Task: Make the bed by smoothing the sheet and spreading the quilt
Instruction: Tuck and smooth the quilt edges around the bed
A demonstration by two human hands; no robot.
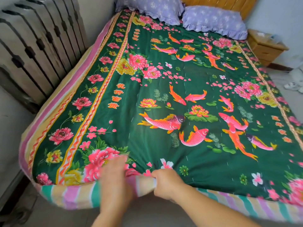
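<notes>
Tugging at the near edge of the quilt [164, 99], both hands work at the foot of the bed. Right hand [165, 184] has its fingers curled tight around a bunched fold of the quilt's hem, striped underside showing in the grip. Left hand [114, 176] is motion-blurred just left of it, over the same edge; cannot tell if its fingers grip or lie flat.

Quilt is green with fish and flower print, spread across nearly the whole bed, reaching from the near edge up to the two purple pillows [213, 22] at the far end. Striped sheet [68, 195] shows below the near edge and along the left side.

Handling: looks soft, padded, fairly thick, probably some weight to it, not slippery. Bunches easily where pinched, creases fan out from the right hand. Best hold seems the hem or corners, then pull outward to flatten. Nothing fragile.

Edges and room: left side of the bed sits tight against a radiator [37, 46] and wall, little space there, quilt edge stops short of the mattress edge on that side. Right side opens to floor, with a wooden nightstand [265, 46] at the far right and some pale items on the floor, unclear what. Near side has open floor for standing. Wooden headboard [221, 4] behind the pillows.
</notes>
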